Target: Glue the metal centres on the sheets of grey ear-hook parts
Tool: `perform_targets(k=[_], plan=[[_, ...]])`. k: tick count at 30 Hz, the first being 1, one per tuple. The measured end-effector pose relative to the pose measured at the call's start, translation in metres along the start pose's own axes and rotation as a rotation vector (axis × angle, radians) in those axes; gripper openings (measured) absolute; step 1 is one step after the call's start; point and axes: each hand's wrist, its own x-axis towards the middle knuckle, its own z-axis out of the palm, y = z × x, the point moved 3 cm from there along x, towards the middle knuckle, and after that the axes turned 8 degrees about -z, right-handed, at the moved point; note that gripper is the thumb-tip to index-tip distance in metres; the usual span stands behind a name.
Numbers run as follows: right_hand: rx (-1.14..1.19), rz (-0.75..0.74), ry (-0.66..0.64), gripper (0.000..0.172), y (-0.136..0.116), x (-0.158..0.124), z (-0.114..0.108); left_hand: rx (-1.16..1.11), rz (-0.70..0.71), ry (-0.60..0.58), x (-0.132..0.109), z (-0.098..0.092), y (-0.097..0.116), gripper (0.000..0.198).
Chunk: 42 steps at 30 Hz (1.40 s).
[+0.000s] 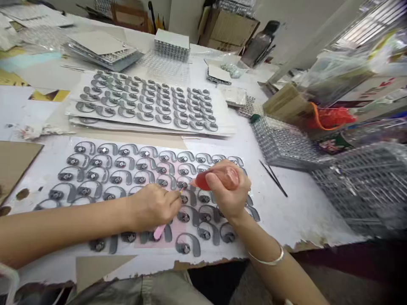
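Observation:
My left hand is closed around a thin pink-handled tool. The tool's narrow tip points at the parts between my hands. My right hand grips a small squeeze bottle with red contents, tilted so its nozzle faces left. The nozzle is close to one of the grey hook-shaped parts; whether it touches cannot be made out. These parts, each with a shiny round piece, lie in rows on a pale sheet under both hands. My left forearm and hand cover some of them.
Behind the sheet lies a stack of white sheets with more hook-shaped parts. Black tweezers rest at right, near stacked metallic-looking trays. A cardboard piece is at left. Boxes, bags and a dark bottle stand farther back.

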Motion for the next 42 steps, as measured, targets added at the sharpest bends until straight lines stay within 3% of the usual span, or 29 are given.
perform_targets(k=[15,42], plan=[[-0.085,-0.099,-0.100,0.012,-0.002,-0.001,0.012,0.140,0.042,-0.002,-0.003,0.003,0.010,0.017],[-0.056,-0.198,-0.044,0.014,-0.004,-0.002,0.011,0.147,0.008,0.034,-0.004,0.006,0.011,0.015]])
